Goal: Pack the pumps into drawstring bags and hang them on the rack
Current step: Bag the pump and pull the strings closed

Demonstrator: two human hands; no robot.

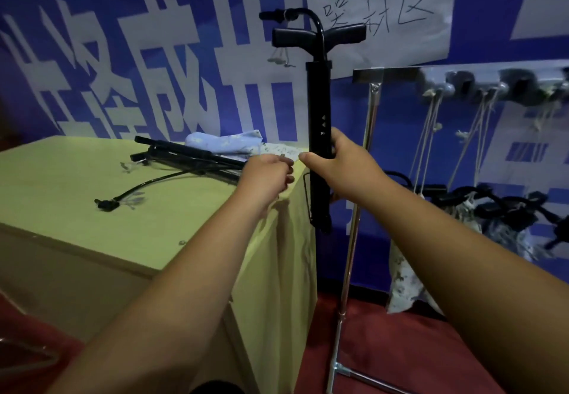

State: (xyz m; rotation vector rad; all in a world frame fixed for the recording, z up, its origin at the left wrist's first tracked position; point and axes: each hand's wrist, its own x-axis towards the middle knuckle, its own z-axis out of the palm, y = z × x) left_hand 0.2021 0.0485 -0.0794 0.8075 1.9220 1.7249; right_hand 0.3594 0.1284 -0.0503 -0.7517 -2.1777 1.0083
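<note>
**Pump upright in the right hand, left hand at the bag**

On my feed the right hand [341,169] was wrapped round the lower barrel of a black pump [320,98], thumb on one side and fingers behind. It held the pump upright just off the near corner of the tabletop [70,172]. The T-handle was at the top, with the pump's own hose arching above it.

The left hand [269,172] reached to that same corner. Its fingers were curled at the edge of the pale printed cloth of a drawstring bag [224,142] lying there. I could not tell whether they pinched the cloth or only touched it.

Beside the bag lay a heap of more black pumps [184,155], and a loose hose [144,186] trailed toward me.

To the right stood the rack [397,73]. Filled bags [406,279] hung from it by their cords, blurred, with black pump parts poking out.

Behind everything ran a blue banner [172,55] with a handwritten paper sign [400,33] on it.
</note>
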